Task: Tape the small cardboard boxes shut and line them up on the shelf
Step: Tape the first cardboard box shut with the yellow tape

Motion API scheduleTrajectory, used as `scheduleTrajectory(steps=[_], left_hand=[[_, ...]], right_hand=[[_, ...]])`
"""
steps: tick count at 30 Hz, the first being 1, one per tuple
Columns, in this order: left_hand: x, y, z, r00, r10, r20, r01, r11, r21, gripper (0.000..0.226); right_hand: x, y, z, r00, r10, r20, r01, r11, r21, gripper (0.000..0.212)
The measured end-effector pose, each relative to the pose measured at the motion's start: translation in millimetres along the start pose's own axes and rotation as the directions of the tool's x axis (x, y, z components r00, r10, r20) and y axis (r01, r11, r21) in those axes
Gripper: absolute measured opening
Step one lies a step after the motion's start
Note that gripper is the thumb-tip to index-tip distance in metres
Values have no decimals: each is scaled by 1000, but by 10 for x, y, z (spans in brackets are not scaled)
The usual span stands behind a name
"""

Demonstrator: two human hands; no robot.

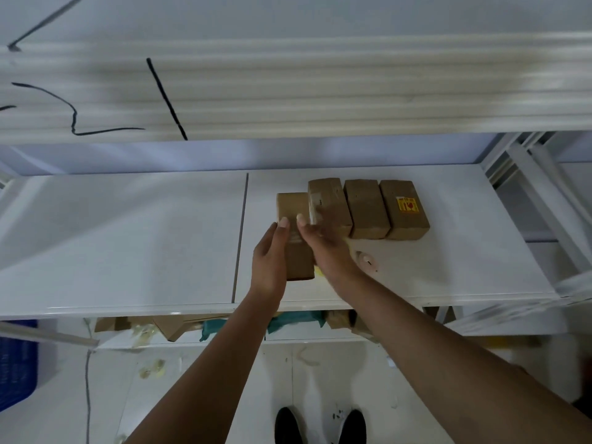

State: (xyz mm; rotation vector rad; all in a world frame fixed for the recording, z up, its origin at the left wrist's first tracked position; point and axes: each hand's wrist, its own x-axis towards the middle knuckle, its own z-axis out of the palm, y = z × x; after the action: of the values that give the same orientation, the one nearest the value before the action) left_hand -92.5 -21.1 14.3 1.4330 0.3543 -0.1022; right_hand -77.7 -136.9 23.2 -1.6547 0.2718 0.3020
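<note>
Both hands are on one small cardboard box (293, 205) that lies on the white shelf (128, 238). The left hand (270, 254) is flat against the box's left side with its fingers straight. The right hand (323, 248) lies with straight fingers over the box's top and right side, so the box sits pressed between two open palms rather than wrapped in curled fingers. The box points lengthwise toward the back of the shelf and is set nearer the front edge than its neighbours. Just to its right is a row of three more boxes (366, 208), side by side and touching. The nearest of them meets the far right corner of the held box. The rightmost carries a yellow and red sticker (406, 204). Below the shelf, cardboard scraps (173, 328) and teal pieces (294, 318) lie on a lower level. Two black shoes (288, 424) stand on the floor.
</note>
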Motion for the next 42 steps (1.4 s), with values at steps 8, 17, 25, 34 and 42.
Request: scheduleTrajectory(steps=[8, 17, 25, 34, 42], left_hand=[[-57, 32, 114, 997, -78, 24, 79, 997, -28, 28], [-110, 58, 219, 998, -34, -44, 31, 998, -56, 41], [-18, -63, 165, 980, 37, -195, 18, 962, 271, 85], [70, 107, -1, 995, 78, -54, -70, 988, 140, 58], [-88, 213, 40, 973, 230, -10, -219, 939, 265, 30]], right_hand=[[70, 98, 204, 966, 257, 11, -236, 869, 435, 87], [48, 84, 110, 959, 278, -45, -222, 845, 487, 48], [58, -7, -30, 973, 108, -204, -85, 989, 117, 36], [-19, 29, -147, 1000, -6, -18, 10, 968, 250, 70], [-39, -34, -67, 999, -25, 24, 21, 985, 172, 89]])
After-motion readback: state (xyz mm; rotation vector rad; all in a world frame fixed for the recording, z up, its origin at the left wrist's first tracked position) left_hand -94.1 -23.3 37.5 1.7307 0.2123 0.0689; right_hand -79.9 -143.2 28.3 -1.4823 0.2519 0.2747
